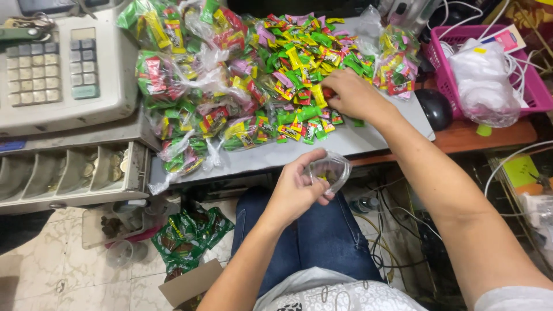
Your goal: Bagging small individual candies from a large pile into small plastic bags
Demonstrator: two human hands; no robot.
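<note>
Now right hand (352,95) reaching candies (299,63), left hand (294,193) gripping bag (329,171).

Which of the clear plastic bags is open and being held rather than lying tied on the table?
The small clear bag in the left hand, held open above the lap. The other candy bags lie filled on the table.

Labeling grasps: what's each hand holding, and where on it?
Left hand holds a small clear plastic bag by its open rim. Right hand rests fingers in the loose candy pile; any grip is hidden.
</note>
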